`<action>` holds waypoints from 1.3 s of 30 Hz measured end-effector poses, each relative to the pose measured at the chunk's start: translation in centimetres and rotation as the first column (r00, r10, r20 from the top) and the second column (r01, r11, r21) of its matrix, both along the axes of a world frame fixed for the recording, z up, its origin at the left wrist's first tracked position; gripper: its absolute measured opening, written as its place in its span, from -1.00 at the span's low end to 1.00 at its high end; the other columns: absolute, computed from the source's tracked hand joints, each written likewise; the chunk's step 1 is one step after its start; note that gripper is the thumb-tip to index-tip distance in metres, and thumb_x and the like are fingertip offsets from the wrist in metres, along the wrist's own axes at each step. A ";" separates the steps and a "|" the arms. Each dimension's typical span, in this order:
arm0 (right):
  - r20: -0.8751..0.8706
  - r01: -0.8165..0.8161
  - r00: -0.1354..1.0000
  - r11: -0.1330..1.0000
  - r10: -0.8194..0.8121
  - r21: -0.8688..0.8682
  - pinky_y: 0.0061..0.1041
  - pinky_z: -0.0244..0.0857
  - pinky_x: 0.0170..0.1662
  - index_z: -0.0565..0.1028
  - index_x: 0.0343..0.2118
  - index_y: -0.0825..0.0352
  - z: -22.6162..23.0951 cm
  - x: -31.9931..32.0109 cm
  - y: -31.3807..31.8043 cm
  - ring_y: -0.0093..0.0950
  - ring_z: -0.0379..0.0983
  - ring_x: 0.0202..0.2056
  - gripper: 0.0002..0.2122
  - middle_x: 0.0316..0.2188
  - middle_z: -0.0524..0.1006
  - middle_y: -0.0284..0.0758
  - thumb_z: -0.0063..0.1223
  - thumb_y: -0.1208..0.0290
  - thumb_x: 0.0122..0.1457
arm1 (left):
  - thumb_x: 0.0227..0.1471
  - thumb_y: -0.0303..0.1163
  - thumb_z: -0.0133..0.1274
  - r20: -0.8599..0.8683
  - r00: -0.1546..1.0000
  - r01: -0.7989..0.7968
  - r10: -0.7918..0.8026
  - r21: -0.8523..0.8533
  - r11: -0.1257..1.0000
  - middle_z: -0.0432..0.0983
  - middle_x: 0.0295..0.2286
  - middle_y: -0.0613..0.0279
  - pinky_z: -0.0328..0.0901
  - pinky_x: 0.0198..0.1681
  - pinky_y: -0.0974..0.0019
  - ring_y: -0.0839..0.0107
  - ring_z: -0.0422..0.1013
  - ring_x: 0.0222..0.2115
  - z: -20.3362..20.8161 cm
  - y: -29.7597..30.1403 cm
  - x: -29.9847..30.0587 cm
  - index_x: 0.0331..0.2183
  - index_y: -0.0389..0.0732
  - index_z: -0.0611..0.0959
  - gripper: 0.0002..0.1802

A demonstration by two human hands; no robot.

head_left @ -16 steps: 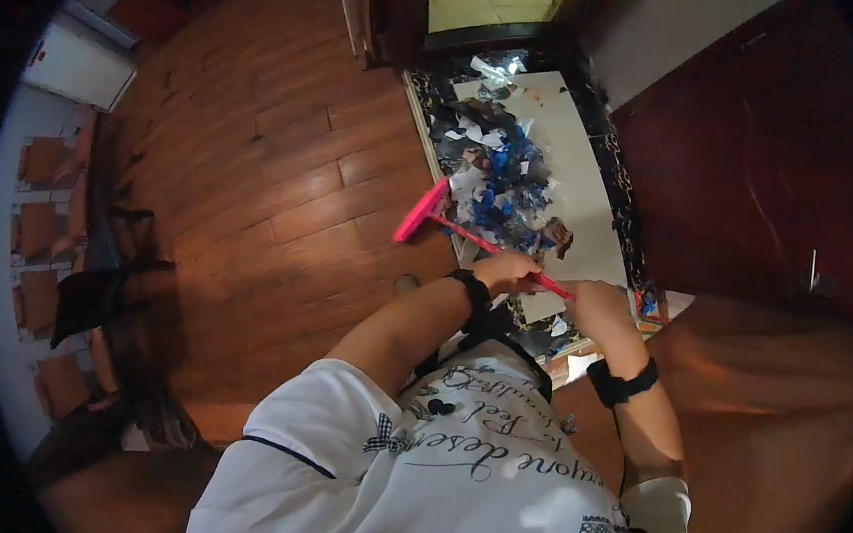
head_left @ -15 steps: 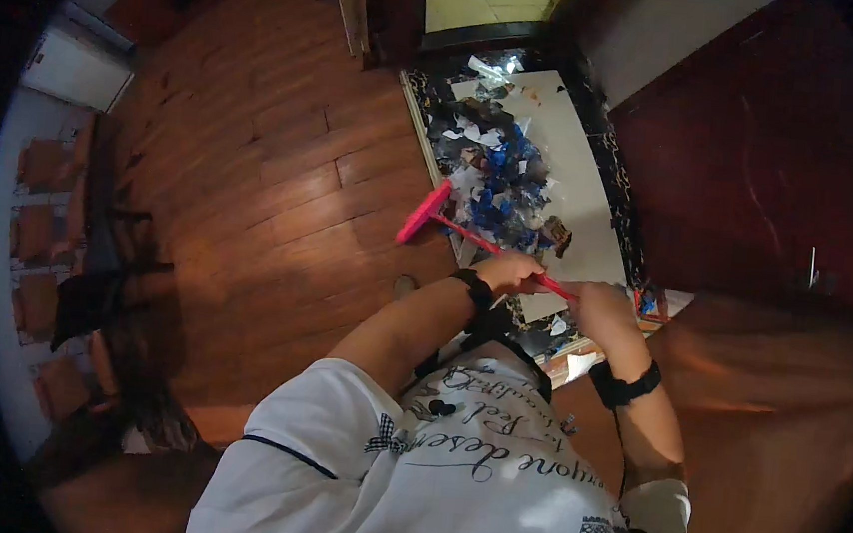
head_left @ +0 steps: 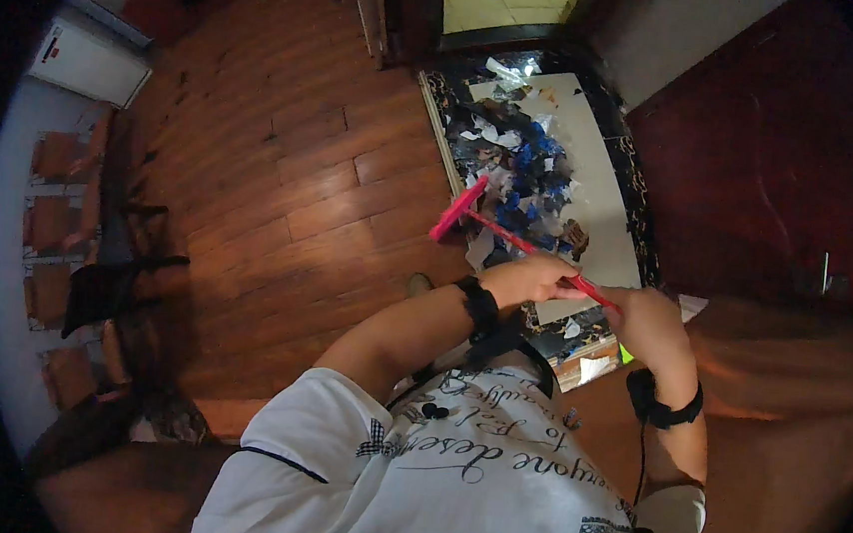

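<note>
A pink broom (head_left: pixel 459 209) slants across the floor in front of me, its head at the left edge of a pile of litter (head_left: pixel 524 169). My left hand (head_left: pixel 546 276) is closed around the middle of its red handle. Farther to the right, my right hand (head_left: pixel 638 315) grips the handle near its end. Crumpled blue, black, white and clear scraps make up the pile, which lies on a pale floor panel (head_left: pixel 609 181) with a black patterned border. A brown crumpled scrap (head_left: pixel 574 238) lies at the pile's near right side.
Brown wooden flooring (head_left: pixel 302 187) stretches to the left. A dark red door (head_left: pixel 754 182) with a metal handle stands on the right. Past the litter is a doorway with yellowish tiles (head_left: pixel 507 2). A black chair (head_left: pixel 109 292) stands by the left wall, near a white box-like cabinet (head_left: pixel 92 60).
The broom head has shifted a little to the right, closer to the litter, and both hands have moved right with the handle. The whole view has also shifted slightly.
</note>
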State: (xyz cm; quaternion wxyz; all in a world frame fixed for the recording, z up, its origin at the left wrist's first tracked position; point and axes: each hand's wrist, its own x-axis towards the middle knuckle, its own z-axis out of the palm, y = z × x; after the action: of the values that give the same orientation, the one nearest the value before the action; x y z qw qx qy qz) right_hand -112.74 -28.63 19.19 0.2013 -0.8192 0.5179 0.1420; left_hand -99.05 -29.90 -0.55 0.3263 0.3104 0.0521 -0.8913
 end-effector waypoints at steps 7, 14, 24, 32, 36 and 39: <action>0.174 -0.135 0.976 0.991 0.129 0.023 -0.22 0.32 -0.32 0.53 -0.24 0.15 -3.6 3.0 -0.8 -0.16 0.45 -0.41 -0.77 -0.48 0.51 -0.14 -0.02 0.35 0.01 | 0.11 -0.47 -0.14 0.136 0.990 0.034 -0.040 0.051 0.998 0.41 -0.24 -0.02 0.38 -0.13 0.19 0.15 0.42 -0.28 -3.3 1.9 5.8 -0.25 -0.45 0.43 -0.77; 0.172 -0.119 0.978 0.993 0.117 0.000 -0.21 0.32 -0.30 0.53 -0.34 0.26 -10.0 7.2 -0.9 -0.13 0.44 -0.38 -0.83 -0.47 0.49 -0.12 0.02 0.39 -0.02 | -0.03 -0.27 0.01 0.969 0.173 0.562 0.178 -0.245 0.790 0.44 -0.41 -0.02 0.33 -0.37 0.12 0.13 0.41 -0.42 -8.4 4.6 12.0 -0.38 -0.34 0.55 -0.71; 0.246 0.058 0.968 0.998 -0.060 0.013 -0.23 0.32 -0.30 0.49 -0.44 0.35 -9.3 7.7 -0.8 -0.12 0.44 -0.37 -0.83 -0.50 0.47 -0.11 0.07 0.35 -0.04 | -0.15 -0.27 0.08 0.770 -0.513 0.811 0.379 0.290 0.509 0.36 -0.21 -0.04 0.27 -0.17 0.14 -0.04 0.27 -0.14 -6.9 1.9 14.5 -0.22 -0.21 0.53 -0.61; 0.209 0.003 0.978 0.998 -0.016 0.062 -0.26 0.35 -0.45 0.48 -0.30 0.33 -10.1 7.3 3.6 -0.18 0.47 -0.50 -0.80 -0.54 0.46 -0.13 0.01 0.38 0.01 | -0.05 -0.41 -0.07 0.952 -0.154 0.920 0.264 0.040 0.390 0.26 -0.05 -0.03 0.25 -0.07 0.08 -0.01 0.27 -0.06 -17.8 5.7 16.7 -0.09 -0.10 0.45 -0.61; 0.137 -0.035 0.990 0.999 0.031 0.027 -0.33 0.34 -0.55 0.46 -0.25 0.35 -9.9 6.9 4.2 -0.26 0.47 -0.57 -0.79 -0.56 0.44 -0.18 -0.08 0.48 0.03 | -0.11 -0.42 0.00 0.964 -0.084 0.963 0.250 0.014 0.271 0.34 -0.11 -0.01 0.28 -0.11 0.06 -0.02 0.35 -0.15 -20.1 5.7 15.7 -0.12 -0.10 0.50 -0.60; 0.105 -0.024 0.994 0.999 0.027 -0.028 -0.39 0.34 -0.58 0.48 -0.33 0.35 -8.5 6.7 4.3 -0.33 0.48 -0.58 -0.83 -0.58 0.45 -0.22 -0.07 0.51 -0.01 | -0.20 -0.42 0.09 0.988 0.149 0.852 -0.050 -0.102 0.513 0.44 -0.25 0.01 0.30 -0.14 0.10 0.00 0.38 -0.19 -22.2 5.9 14.5 -0.23 -0.12 0.57 -0.65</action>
State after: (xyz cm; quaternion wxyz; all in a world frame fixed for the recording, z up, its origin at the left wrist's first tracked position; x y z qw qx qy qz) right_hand -106.02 -24.32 10.66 0.2158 -0.8348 0.4977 0.0941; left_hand -84.59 -23.99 -22.74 0.0568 0.6048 -0.5726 -0.5506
